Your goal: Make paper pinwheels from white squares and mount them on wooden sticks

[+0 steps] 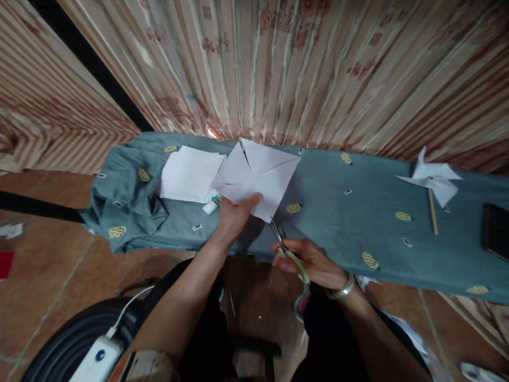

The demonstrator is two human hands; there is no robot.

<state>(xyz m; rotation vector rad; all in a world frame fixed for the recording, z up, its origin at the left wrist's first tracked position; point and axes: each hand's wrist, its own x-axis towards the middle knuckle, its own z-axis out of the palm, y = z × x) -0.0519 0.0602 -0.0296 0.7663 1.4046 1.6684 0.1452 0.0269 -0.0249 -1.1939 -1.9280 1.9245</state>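
My left hand (235, 215) pinches a white square paper sheet (258, 178) by its near edge and holds it above the table; the sheet has creases and a cut running in from its far corner. My right hand (312, 262) grips scissors (287, 248) with pale green handles. The blades point up at the sheet's near corner. A silver bangle (341, 289) sits on my right wrist.
A blue-grey patterned cloth (350, 223) covers the table. A stack of white sheets (190, 174) and a glue stick (212, 204) lie to the left. A paper pinwheel (433, 180) on a wooden stick and a dark flat object (495, 231) lie at the right. Striped curtains hang behind.
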